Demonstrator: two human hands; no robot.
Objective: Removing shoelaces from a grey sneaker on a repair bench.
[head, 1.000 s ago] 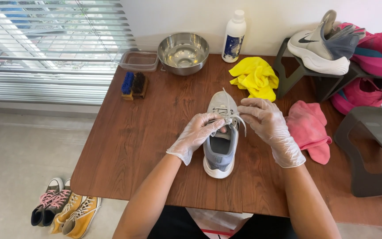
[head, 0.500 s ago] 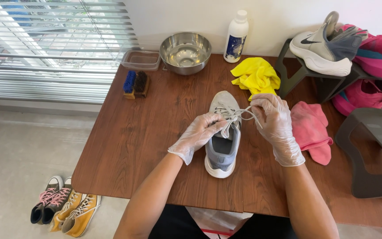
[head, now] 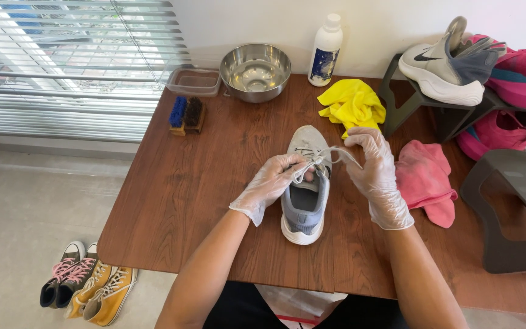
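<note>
Grey-and-white mesh sneaker (head: 304, 195) centre frame on your brown wood-grain table (head: 178, 183), toe away from you, scuffed pale toe, your gloved left hand (head: 272, 183) pinching its white lace (head: 327, 153) at the tongue, gloved right hand (head: 372, 170) gripping the lace end, pulled taut.

— What differs from a second ago?
— The right hand (head: 374, 167) now sits higher and further from the sneaker (head: 306, 183) — its lace (head: 330, 153) drawn out longer from the pinch.
</note>
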